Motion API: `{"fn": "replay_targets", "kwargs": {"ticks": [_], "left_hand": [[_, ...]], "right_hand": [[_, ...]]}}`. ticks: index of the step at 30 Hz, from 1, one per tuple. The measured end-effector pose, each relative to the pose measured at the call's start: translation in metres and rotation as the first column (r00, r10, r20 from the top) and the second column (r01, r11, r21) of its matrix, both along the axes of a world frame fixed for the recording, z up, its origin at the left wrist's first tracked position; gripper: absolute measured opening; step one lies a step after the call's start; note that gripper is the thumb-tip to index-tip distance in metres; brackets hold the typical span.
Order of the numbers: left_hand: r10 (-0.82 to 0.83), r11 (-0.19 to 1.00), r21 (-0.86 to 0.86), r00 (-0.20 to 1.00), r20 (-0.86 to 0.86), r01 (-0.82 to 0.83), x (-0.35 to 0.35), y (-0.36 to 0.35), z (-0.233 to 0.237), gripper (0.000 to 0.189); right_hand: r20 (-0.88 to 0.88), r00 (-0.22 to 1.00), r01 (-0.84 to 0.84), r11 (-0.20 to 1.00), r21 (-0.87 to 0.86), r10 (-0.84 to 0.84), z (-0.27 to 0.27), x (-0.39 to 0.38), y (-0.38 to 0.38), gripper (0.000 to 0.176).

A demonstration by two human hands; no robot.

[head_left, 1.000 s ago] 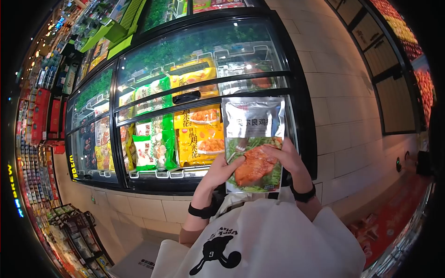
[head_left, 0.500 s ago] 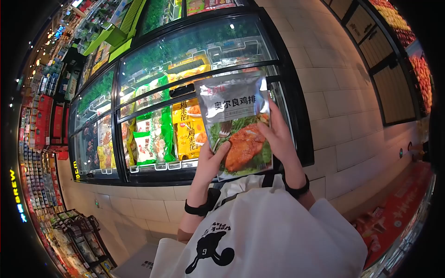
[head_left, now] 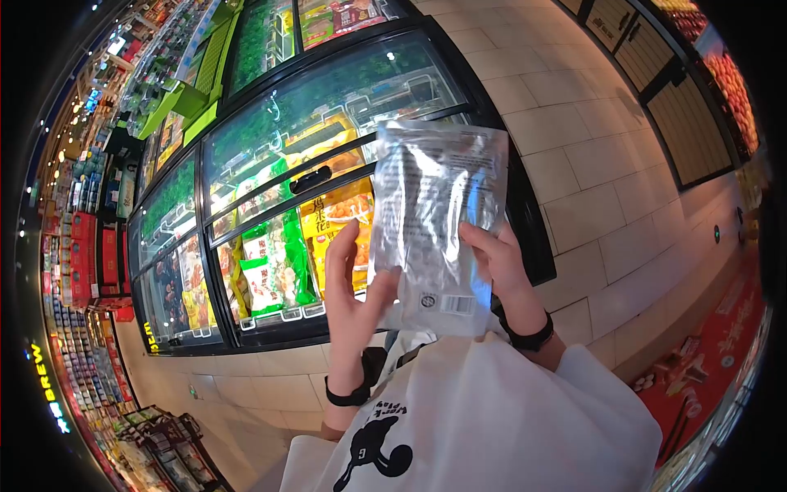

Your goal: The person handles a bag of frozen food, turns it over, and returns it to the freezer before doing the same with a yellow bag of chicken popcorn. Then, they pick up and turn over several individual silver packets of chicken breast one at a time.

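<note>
Foil pouch (head_left: 438, 205) sits at frame centre, held up in front of the freezer case (head_left: 270, 123), which fills the upper left behind it. We log the pouch's long axis as near upright, with its silver back and barcode (head_left: 457, 304) toward us. Both hands clamp its lower half. The left hand (head_left: 352, 287) is at the left edge, thumb pressed on the face. The right hand (head_left: 496, 262) is at the right edge, fingers curled over it. Neither hand is nearer.
</note>
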State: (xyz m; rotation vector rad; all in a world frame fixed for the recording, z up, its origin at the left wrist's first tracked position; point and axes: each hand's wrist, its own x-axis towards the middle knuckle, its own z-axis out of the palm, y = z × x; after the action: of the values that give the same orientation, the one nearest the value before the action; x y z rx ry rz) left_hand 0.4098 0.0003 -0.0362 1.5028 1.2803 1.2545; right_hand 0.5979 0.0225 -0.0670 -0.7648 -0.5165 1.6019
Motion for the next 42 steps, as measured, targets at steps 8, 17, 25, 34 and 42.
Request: {"fn": "replay_targets", "kwargs": {"ticks": [8,17,25,34,42], "left_hand": [[-0.014,0.913,-0.365,0.906,0.423,0.184,-0.003,-0.01,-0.001,0.011],[-0.022,0.926,-0.34,0.922,0.386,0.164,-0.003,-0.008,-0.007,0.008],[-0.073,0.902,-0.373,0.929,0.363,0.217,-0.009,-0.007,-0.006,0.012],[-0.12,0.898,-0.36,0.927,0.356,0.254,-0.011,-0.004,-0.007,0.016],[-0.129,0.923,-0.318,0.952,0.277,0.218,-0.02,0.008,0.007,0.022]], "right_hand": [[-0.017,0.987,-0.161,0.986,0.036,0.162,0.008,0.008,0.002,0.026],[0.087,0.983,-0.169,0.982,0.086,0.162,-0.013,0.012,0.007,0.016],[0.413,0.901,-0.186,0.978,0.095,0.132,0.01,0.016,0.004,0.009],[0.347,0.91,-0.278,0.955,0.1,0.228,0.002,0.027,0.001,0.02],[0.352,0.892,-0.351,0.925,0.144,0.284,0.005,0.023,-0.004,0.023]]}}
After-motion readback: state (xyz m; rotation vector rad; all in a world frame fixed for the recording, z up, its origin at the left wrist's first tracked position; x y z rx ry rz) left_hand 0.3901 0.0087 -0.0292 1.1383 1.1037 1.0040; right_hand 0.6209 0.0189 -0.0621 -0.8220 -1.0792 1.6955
